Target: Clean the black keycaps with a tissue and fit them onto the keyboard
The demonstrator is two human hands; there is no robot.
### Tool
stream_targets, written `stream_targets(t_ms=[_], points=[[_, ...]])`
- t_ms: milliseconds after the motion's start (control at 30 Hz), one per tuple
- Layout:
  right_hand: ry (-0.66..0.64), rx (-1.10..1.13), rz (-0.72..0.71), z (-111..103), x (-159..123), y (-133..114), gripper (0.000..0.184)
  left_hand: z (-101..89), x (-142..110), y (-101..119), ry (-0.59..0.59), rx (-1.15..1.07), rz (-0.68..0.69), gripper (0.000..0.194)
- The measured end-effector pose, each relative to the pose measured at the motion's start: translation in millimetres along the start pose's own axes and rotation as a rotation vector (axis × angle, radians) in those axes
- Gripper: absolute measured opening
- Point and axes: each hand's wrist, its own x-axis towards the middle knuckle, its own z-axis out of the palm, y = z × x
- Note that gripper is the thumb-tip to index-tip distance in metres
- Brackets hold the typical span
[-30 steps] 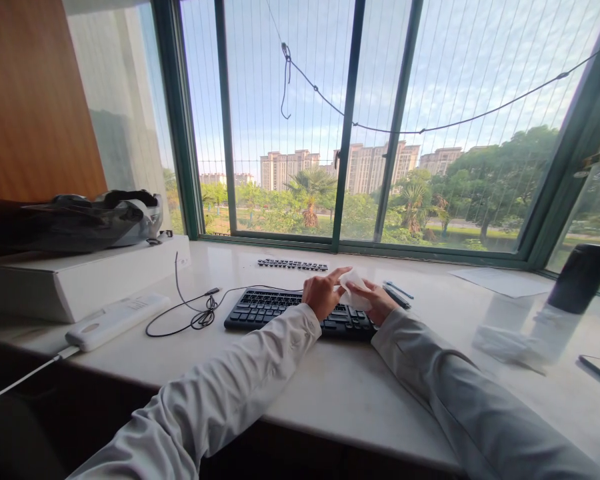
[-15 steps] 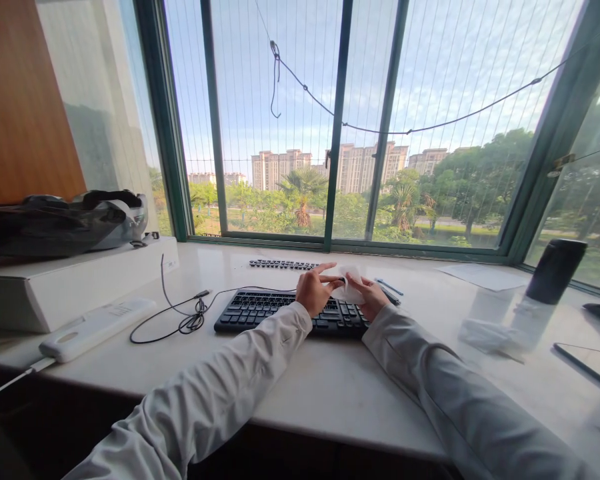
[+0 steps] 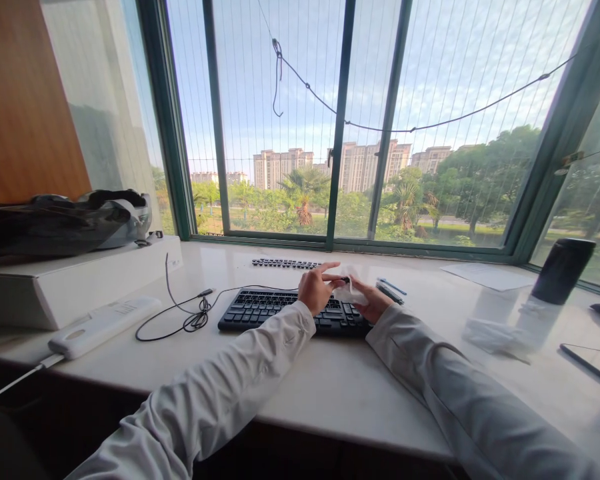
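Note:
Over the right part of a black keyboard, my two hands meet in the air. My left hand is closed, pinching a small black keycap at its fingertips, with one finger stretched out above. In my right hand is a thin white tissue, held against the keycap. Some keys in the keyboard's upper rows look removed. Behind it, loose black keycaps lie in rows near the window. My hands and sleeves hide part of the keyboard's right side.
A coiled black cable lies left of the keyboard, near a white power strip and a white box. To the right are pens, paper, crumpled tissue, a black cylinder and a phone-like slab.
The tissue has been folded down around the keycap and sits lower between my hands. My right hand has shifted slightly. The whole view has moved a little.

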Motion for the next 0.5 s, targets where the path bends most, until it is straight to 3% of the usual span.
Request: stream_targets(t_ms=[100,333,500], points=[[0.076,0.061,0.104,1.7,-0.8,-1.0,0.025,-2.8,-5.8,5.4,0.051,0.198,0.057,0.043],[0.103,0.055,-0.012,3.4,-2.3,-4.0,0.017,-5.1,-7.0,11.3,0.071,0.282,0.066,0.048],[0.065,0.062,-0.055,4.9,-3.7,-5.0,0.032,-5.2,-5.2,8.2,0.085,0.285,0.047,0.049]])
